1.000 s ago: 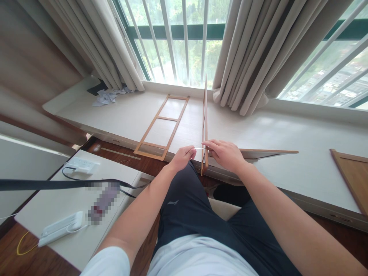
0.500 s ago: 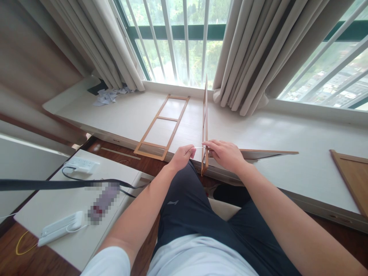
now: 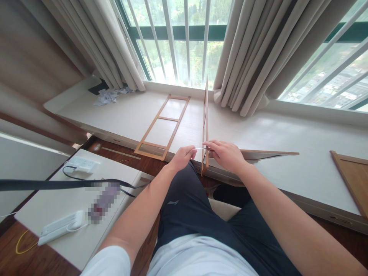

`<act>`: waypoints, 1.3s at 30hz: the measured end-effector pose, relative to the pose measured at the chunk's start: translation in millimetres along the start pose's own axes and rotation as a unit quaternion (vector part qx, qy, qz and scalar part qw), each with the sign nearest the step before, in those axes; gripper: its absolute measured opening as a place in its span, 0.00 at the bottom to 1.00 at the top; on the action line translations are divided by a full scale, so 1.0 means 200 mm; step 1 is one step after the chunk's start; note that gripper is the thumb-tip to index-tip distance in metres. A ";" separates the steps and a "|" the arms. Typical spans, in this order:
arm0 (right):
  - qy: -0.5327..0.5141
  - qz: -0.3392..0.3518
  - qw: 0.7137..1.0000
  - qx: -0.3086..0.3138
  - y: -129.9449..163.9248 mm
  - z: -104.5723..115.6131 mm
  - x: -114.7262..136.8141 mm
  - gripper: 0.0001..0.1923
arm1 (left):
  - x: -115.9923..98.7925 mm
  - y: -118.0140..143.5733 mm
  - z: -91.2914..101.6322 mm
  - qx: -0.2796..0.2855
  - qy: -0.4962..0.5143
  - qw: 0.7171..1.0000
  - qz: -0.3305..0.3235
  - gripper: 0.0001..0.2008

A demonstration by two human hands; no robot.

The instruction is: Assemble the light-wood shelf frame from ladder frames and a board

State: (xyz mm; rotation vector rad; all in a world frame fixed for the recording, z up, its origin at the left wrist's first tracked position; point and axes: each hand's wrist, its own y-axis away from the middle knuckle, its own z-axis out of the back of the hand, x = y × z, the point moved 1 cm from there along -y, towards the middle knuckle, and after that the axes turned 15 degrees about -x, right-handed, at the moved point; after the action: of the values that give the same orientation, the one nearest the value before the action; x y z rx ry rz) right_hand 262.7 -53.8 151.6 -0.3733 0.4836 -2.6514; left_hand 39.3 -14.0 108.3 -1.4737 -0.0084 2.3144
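My left hand point(image 3: 186, 156) is closed in a pinch on a thin silvery rod that looks like a hex key point(image 3: 199, 148). Its far end meets the near part of an upright wooden frame point(image 3: 205, 126), seen almost edge-on. My right hand point(image 3: 225, 154) grips that frame from the right, fingers bent over its edge where the rod meets it. Behind this hand a wood-edged panel point(image 3: 270, 154) extends right from the frame; the hand hides where they meet. Left of the upright frame, a second wooden frame point(image 3: 158, 118) with crossbars lies flat.
The white window ledge point(image 3: 299, 130) bears the frames, crumpled paper point(image 3: 106, 97) and a wooden panel point(image 3: 350, 172) at right. To my left a small white cabinet point(image 3: 66, 195) carries power strips point(image 3: 61, 228) and a blurred item. A black strap point(image 3: 71, 184) crosses above it.
Hardly anything differs. Both hands keep their places at the upright frame, and the rod stays between them; the view has shifted very slightly.
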 end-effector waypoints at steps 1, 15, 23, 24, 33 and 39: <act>0.001 0.000 1.000 0.000 0.00 0.00 0.00 0.23 | 0.00 0.00 0.00 -0.001 0.000 1.000 -0.001 0.26; 0.008 0.000 1.000 0.002 0.00 0.00 0.01 0.23 | -0.02 -0.01 0.02 -0.014 -0.093 0.995 -0.029 0.24; 0.015 0.002 1.000 0.000 0.00 0.00 0.01 0.24 | -0.11 -0.02 0.03 -0.057 -0.185 0.981 -0.017 0.21; 0.015 0.002 1.000 0.000 0.00 0.00 0.01 0.24 | -0.12 -0.02 0.03 -0.056 -0.183 0.981 -0.009 0.22; 0.018 0.006 1.000 -0.005 0.00 0.00 0.01 0.23 | -0.15 -0.04 0.00 0.002 0.021 0.974 0.225 0.25; 0.015 0.002 1.000 -0.002 0.00 0.00 0.01 0.24 | -0.16 -0.07 0.01 0.074 0.222 0.877 0.420 0.24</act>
State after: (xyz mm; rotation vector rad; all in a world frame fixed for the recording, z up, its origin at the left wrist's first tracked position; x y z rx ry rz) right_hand 261.4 -55.1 151.3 -0.3343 0.4984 -2.6557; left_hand 53.9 -10.2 139.4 -2.1743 1.1146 2.3811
